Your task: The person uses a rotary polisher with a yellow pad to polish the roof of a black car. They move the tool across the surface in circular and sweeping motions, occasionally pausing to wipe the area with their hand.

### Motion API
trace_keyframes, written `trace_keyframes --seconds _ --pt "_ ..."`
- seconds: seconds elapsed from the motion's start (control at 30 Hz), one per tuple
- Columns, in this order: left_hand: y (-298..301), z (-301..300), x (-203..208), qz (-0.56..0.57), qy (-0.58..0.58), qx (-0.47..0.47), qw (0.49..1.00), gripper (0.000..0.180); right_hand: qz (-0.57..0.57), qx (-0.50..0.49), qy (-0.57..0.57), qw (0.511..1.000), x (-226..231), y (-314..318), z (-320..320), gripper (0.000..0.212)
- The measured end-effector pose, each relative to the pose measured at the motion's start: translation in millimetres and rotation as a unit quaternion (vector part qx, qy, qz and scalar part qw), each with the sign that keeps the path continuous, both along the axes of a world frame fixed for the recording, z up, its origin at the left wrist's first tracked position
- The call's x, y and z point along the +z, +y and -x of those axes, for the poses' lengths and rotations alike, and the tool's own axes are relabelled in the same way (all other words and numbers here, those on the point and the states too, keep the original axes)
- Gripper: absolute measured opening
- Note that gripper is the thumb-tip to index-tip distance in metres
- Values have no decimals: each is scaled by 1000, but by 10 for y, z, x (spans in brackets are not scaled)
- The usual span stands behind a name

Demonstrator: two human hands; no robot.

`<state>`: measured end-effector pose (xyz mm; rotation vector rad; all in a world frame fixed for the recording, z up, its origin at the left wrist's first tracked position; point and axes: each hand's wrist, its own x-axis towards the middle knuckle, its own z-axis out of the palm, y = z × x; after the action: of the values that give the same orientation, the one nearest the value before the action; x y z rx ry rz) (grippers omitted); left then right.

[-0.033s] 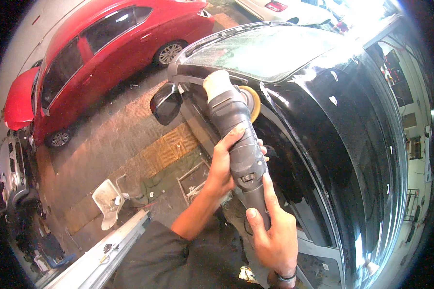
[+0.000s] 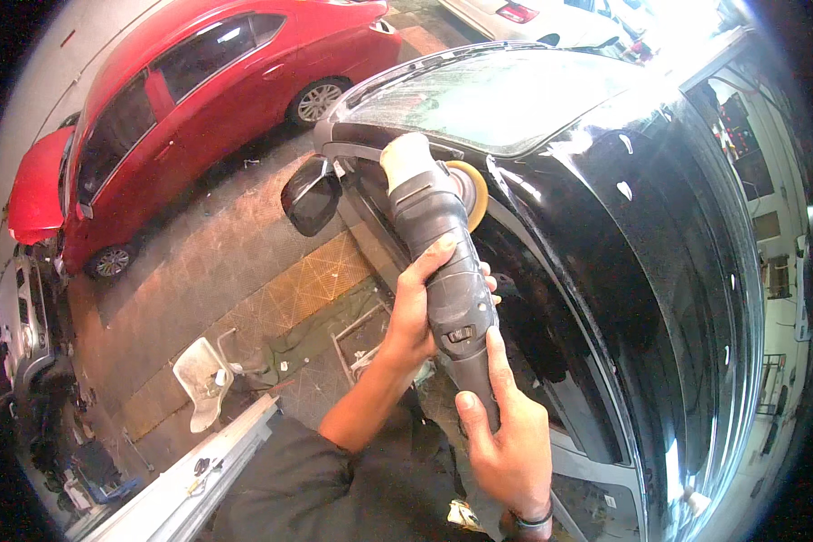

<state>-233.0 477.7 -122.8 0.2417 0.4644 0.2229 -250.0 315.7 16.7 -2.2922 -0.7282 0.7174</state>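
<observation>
I hold a grey power polisher [image 2: 438,235] with both hands. Its yellow foam pad [image 2: 474,190] rests against the roof edge of a glossy black car [image 2: 659,235], just behind the windscreen. My left hand [image 2: 415,307] wraps around the middle of the tool's body. My right hand [image 2: 506,443] grips the rear handle, with the index finger stretched along it. The car's folded side mirror [image 2: 312,194] sits just left of the tool's head.
A red car [image 2: 199,99] is parked to the left across a paved floor. A white plastic chair [image 2: 199,379] stands below it, beside a grey metal rail [image 2: 190,488]. A white car [image 2: 533,14] shows at the top. More clutter lies at the far left edge.
</observation>
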Motion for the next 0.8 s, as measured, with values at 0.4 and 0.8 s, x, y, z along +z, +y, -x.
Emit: trace_keyframes --seconds 0.4,0.8 --pt "-200 13 43 -115 17 7 993 38 -69 -53 22 996 -340 -340 110 80" --pt "69 -87 -44 -330 49 14 943 44 -138 -116 166 969 -860 -309 97 85"
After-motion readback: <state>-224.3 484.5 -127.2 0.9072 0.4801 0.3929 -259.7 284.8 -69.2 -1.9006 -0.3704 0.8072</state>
